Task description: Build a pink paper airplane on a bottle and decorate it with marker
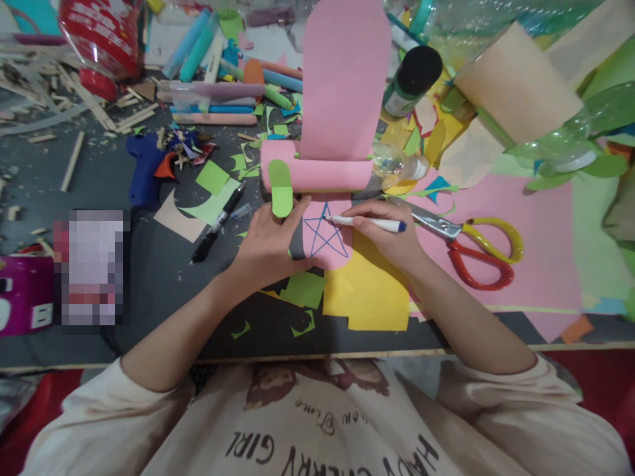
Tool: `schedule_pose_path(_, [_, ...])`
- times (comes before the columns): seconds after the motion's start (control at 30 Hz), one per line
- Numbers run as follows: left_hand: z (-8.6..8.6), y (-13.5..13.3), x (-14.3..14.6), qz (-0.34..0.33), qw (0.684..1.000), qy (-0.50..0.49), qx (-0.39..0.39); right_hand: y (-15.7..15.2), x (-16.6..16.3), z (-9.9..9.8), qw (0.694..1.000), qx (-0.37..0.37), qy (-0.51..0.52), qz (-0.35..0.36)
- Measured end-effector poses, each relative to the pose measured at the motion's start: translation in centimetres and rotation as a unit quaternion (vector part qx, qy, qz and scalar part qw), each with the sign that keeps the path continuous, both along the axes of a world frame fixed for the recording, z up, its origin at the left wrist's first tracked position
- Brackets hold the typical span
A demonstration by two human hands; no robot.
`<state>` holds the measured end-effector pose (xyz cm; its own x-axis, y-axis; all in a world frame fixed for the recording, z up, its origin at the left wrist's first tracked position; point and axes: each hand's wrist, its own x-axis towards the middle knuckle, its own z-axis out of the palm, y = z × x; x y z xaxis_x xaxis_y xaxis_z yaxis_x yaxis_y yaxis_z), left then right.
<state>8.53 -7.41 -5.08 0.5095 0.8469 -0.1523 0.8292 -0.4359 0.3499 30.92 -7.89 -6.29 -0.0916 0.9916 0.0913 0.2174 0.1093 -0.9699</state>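
My right hand [394, 235] grips a white marker [370, 223] with a blue end, and its tip touches a rounded pink paper flap [337, 259]. On that flap is a five-pointed star in blue lines. My left hand [262, 244] lies with thumb and fingers apart at the flap's left edge, its fingertips by a pink paper-wrapped bottle [327, 175]. A long pink paper strip [346, 73] rises behind the bottle, and a green paper tab [282, 188] hangs on its left end. Yellow paper [372, 291] lies partly under the flap.
Scissors [461, 238] with yellow and red handles lie right of my right hand. A black pen [218, 221] and a blue glue gun [143, 168] are on the left. A dark-capped container [413, 79] stands behind. Paper scraps, markers and wood sticks litter the table.
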Motion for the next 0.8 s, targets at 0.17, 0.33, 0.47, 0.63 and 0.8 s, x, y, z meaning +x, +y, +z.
schedule_pose_path(0.17, [-0.16,-0.12,-0.04,0.005,1.000,-0.007,0.013,0.00,0.02,-0.05,1.000,0.014,-0.001,-0.005])
schedule_pose_path(0.33, [-0.08,-0.13,-0.01,0.003,1.000,-0.004,0.012,0.11,-0.05,-0.20,0.999,0.017,0.019,-0.034])
schedule_pose_path(0.47, [-0.12,-0.17,0.04,0.005,1.000,-0.003,0.015,0.07,0.02,-0.17,1.000,0.017,0.012,-0.016])
schedule_pose_path(0.63, [-0.31,-0.19,0.03,0.006,1.000,-0.002,0.018,-0.05,0.08,-0.11,1.000,0.020,0.002,-0.004])
schedule_pose_path(0.8, [-0.07,-0.14,-0.02,0.006,1.000,0.004,0.009,0.03,-0.03,-0.21,0.999,0.011,0.014,-0.030])
